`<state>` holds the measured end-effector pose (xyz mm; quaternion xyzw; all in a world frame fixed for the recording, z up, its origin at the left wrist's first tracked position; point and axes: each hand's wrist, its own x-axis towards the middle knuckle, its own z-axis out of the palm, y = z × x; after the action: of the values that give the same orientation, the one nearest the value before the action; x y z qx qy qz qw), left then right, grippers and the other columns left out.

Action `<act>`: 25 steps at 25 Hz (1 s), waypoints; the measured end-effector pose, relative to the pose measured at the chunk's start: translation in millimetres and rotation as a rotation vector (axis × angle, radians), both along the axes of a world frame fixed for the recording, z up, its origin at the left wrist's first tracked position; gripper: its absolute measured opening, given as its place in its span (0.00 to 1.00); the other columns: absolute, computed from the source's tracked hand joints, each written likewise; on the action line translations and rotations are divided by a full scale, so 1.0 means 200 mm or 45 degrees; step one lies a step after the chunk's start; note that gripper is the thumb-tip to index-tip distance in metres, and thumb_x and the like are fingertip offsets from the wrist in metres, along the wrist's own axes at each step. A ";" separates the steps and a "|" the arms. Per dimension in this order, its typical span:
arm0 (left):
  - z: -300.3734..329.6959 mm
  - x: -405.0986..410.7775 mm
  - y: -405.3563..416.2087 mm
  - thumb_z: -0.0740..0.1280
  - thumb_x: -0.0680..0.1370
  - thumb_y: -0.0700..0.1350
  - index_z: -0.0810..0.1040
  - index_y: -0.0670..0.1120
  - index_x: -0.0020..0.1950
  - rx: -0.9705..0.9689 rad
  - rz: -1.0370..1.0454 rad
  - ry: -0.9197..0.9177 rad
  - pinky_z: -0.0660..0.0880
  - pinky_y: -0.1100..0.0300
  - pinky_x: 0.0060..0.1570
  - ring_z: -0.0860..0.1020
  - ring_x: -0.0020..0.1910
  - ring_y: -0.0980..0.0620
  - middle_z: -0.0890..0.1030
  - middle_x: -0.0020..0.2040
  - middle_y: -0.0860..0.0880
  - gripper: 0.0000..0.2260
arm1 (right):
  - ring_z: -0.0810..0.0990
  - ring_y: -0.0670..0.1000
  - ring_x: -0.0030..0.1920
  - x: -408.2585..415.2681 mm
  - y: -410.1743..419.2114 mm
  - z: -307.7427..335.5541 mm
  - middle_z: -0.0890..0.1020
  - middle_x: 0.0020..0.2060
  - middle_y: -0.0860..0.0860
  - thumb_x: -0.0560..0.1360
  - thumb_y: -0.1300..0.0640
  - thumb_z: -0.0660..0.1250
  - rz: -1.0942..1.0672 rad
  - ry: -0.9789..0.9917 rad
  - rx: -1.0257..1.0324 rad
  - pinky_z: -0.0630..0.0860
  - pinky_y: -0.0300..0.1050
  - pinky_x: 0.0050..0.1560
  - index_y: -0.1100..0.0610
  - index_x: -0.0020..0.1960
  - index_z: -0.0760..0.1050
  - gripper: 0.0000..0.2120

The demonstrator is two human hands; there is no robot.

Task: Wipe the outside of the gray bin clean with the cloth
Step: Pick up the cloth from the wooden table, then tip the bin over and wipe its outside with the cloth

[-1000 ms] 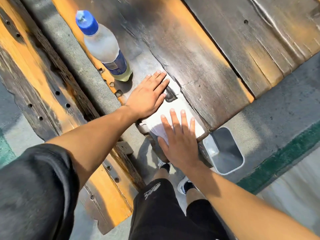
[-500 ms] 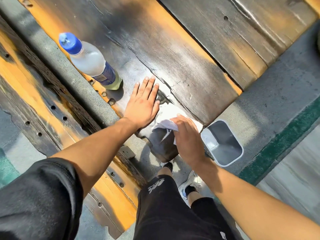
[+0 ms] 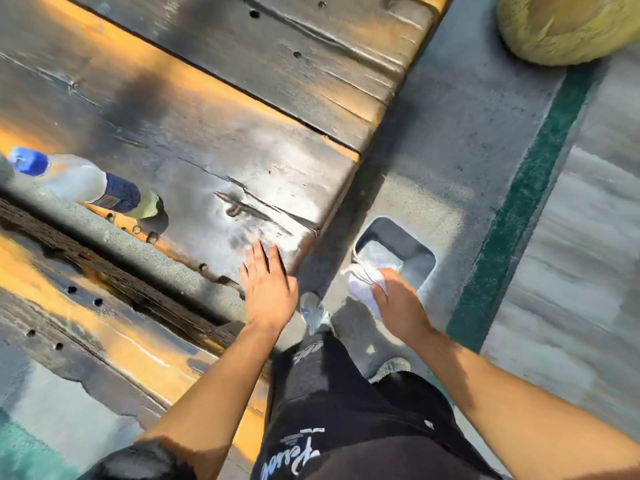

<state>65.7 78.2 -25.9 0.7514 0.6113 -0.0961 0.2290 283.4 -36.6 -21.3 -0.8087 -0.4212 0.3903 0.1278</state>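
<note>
Beside the gray bin [image 3: 398, 237], right-hand fingers [image 3: 379, 289] clutch the cloth [image 3: 362, 287].

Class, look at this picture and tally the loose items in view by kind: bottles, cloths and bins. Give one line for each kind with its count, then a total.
Bottles: 1, the blue-capped plastic bottle standing on the wooden bench.
Cloths: 1, the white cloth held in the right hand.
Bins: 1, the gray bin on the ground.
Total: 3

I see a white cloth [image 3: 363, 287], gray bin [image 3: 414, 242], blue-capped bottle [image 3: 86, 185], orange-and-black weathered bench [image 3: 207, 133], green floor stripe [image 3: 519, 209].
</note>
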 end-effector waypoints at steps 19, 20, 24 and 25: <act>-0.57 0.89 -1.10 0.63 0.80 0.45 0.75 0.41 0.68 -0.527 -0.297 -0.083 0.72 0.53 0.64 0.78 0.64 0.42 0.79 0.65 0.40 0.18 | 0.81 0.65 0.51 0.69 -1.24 -0.70 0.80 0.50 0.63 0.82 0.49 0.61 -1.025 0.486 -0.221 0.80 0.60 0.53 0.64 0.56 0.76 0.17; -0.64 0.91 -1.09 0.63 0.80 0.45 0.74 0.41 0.68 -0.537 -0.339 -0.066 0.72 0.53 0.64 0.78 0.64 0.42 0.80 0.65 0.40 0.18 | 0.81 0.66 0.53 0.70 -1.26 -0.78 0.80 0.52 0.65 0.82 0.48 0.61 -1.074 0.500 -0.201 0.80 0.62 0.54 0.65 0.57 0.76 0.19; -0.97 0.97 -1.02 0.62 0.79 0.46 0.75 0.40 0.65 -0.540 -0.488 -0.016 0.74 0.51 0.62 0.79 0.62 0.40 0.80 0.64 0.39 0.17 | 0.80 0.63 0.56 0.70 -1.31 -1.03 0.80 0.59 0.64 0.85 0.50 0.54 -1.191 0.499 -0.220 0.75 0.52 0.54 0.64 0.64 0.76 0.21; -1.04 0.98 -1.01 0.62 0.79 0.46 0.76 0.40 0.65 -0.528 -0.530 0.002 0.74 0.51 0.62 0.79 0.62 0.40 0.81 0.64 0.39 0.17 | 0.80 0.61 0.53 0.70 -1.33 -1.10 0.80 0.56 0.62 0.86 0.49 0.52 -1.241 0.495 -0.223 0.76 0.49 0.52 0.63 0.64 0.76 0.22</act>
<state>260.7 -123.3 -234.2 0.7978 0.4115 -0.2645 0.3524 422.7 -302.2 -241.0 -0.8309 0.0690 0.4621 0.3022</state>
